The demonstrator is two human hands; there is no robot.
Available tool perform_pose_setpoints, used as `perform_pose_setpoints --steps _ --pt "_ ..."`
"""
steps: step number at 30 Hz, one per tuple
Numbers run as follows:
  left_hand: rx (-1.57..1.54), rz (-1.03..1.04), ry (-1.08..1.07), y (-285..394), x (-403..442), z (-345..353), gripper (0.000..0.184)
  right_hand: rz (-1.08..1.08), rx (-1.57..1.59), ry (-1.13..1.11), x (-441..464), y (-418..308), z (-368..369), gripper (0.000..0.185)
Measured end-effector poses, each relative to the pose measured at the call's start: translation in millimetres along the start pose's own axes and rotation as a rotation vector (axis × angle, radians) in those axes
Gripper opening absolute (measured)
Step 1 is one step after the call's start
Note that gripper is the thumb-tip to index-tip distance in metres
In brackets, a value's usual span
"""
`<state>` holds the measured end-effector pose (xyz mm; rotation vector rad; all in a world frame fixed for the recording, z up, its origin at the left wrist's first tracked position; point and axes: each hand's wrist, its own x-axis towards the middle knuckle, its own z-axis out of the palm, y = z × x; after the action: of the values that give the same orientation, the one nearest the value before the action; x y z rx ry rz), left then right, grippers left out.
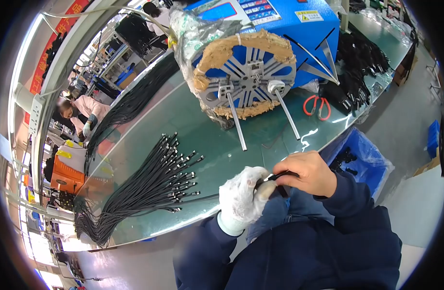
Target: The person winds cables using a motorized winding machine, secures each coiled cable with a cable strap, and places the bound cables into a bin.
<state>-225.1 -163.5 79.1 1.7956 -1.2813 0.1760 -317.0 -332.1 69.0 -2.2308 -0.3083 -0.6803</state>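
My left hand (242,197), in a white glove, is closed around a black cable (208,197) that trails off to the left over the table. My bare right hand (308,173) pinches a slim black piece (286,174) at the left hand's fingertips. It looks like the cable's end, but the fingers cover most of it. Both hands are close together in front of my body, at the table's near edge. To their left lies a large bundle of black cables (140,181) with shiny metal connectors fanned toward me.
A blue machine (311,36) with a spoked metal wheel (251,79) and two projecting rods stands behind my hands. Red-handled scissors (317,107) and more black cables (359,67) lie right. A blue lined bin (362,157) is below the edge. A co-worker (89,113) sits far left.
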Motion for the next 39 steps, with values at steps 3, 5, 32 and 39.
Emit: perform_pose_setpoints --steps 3,5,32,39 --pt "0.084 0.125 -0.034 1.3 14.2 -9.9 0.02 -0.039 -0.056 0.022 9.2 -9.3 -12.7 0.017" --pt "0.124 0.164 -0.035 3.0 21.0 -14.8 0.02 -0.049 -0.047 0.026 11.4 -11.0 -21.1 0.017" --pt "-0.071 -0.171 -0.036 -148.3 35.3 -67.2 0.037 0.249 -0.247 0.693 23.4 72.9 -50.1 0.017" --pt "-0.352 -0.354 0.05 -190.9 -28.7 -94.4 0.044 0.322 -0.059 0.7 0.7 43.5 -50.3 0.017"
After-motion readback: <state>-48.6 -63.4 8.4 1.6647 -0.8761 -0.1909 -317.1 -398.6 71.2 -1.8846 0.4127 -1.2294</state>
